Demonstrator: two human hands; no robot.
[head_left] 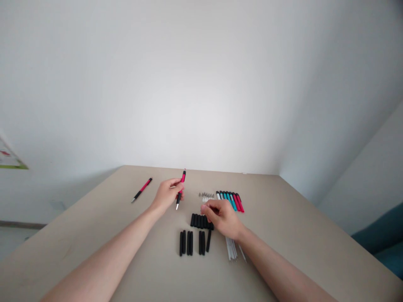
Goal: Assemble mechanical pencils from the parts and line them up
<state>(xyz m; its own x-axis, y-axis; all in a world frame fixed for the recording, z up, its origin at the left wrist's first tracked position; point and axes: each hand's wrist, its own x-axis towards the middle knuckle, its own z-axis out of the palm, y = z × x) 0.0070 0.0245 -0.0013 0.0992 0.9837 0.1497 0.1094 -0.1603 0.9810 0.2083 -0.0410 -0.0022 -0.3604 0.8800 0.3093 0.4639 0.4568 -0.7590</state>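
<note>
My left hand [166, 193] is raised over the beige table [283, 235], its fingers closed on a red and black pen [180, 188] that points tip down. My right hand [223, 217] rests knuckles up over a row of short black pen grips [197, 220], fingers curled onto them; what they pinch is hidden. Below lie several longer black barrels [190, 243]. White refill tubes [232, 250] show partly beneath my right wrist.
A second red and black pen [142, 190] lies alone at the far left of the table. Behind my right hand lie teal, red and white pen parts [231, 200] in a row and several small silver tips [205, 194]. A white wall stands behind.
</note>
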